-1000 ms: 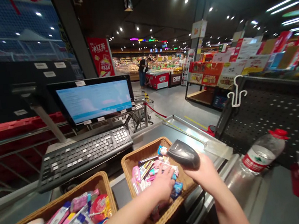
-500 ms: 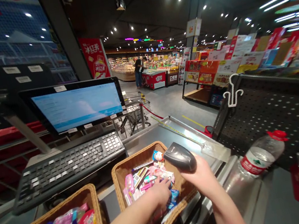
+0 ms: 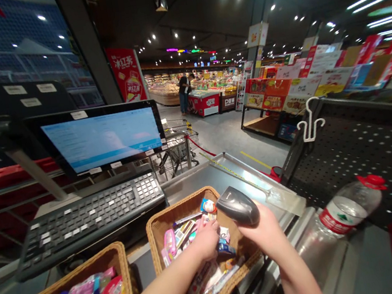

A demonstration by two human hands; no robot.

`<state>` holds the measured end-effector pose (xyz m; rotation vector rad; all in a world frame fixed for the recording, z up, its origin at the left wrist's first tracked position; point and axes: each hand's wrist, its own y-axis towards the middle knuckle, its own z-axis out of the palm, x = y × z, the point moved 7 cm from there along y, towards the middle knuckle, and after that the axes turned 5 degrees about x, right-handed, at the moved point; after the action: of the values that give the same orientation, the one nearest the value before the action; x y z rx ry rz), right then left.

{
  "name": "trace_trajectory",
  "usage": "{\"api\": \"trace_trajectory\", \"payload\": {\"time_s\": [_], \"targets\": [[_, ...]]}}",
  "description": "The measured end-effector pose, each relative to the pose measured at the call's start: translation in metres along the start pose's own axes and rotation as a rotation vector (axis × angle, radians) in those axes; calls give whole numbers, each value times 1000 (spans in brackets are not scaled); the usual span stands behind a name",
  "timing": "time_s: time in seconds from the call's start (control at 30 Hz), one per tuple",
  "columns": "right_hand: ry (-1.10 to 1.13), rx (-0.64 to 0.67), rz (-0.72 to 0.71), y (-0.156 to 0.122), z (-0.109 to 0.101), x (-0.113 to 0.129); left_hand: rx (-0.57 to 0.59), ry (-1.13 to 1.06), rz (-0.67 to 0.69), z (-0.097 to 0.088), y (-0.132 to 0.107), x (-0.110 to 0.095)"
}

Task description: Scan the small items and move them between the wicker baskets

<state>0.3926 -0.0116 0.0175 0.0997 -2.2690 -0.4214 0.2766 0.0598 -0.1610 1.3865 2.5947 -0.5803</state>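
The person's right hand (image 3: 266,233) is clamped around a dark grey plastic handheld barcode scanner (image 3: 238,205) just above the right rim of the woven wicker basket (image 3: 155,226). The left hand (image 3: 206,239) dips into that basket among small colourful snack packets (image 3: 180,232), apparently picking out one item to scan. The next move likely calls for lifting a single packet clear of the basket and turning its barcode to the scanner. The left fingertips are buried in the heap, so whether they grip anything cannot be told, and the packet labels are too small to read.
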Motion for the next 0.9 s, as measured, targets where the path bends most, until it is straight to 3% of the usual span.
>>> {"api": "trace_trajectory", "payload": {"time_s": [0.17, 0.43, 0.63, 0.9], "targets": [[25, 8, 11, 1, 2, -1, -53, 49, -121, 2, -6, 16], [38, 0, 9, 1, 1, 1, -98, 40, -92, -7, -11, 4], [25, -32, 26, 2, -1, 6, -236, 24, -55, -42, -32, 9], [87, -8, 17, 7, 11, 15, -513, -26, -138, -100, -97, 31]]}}
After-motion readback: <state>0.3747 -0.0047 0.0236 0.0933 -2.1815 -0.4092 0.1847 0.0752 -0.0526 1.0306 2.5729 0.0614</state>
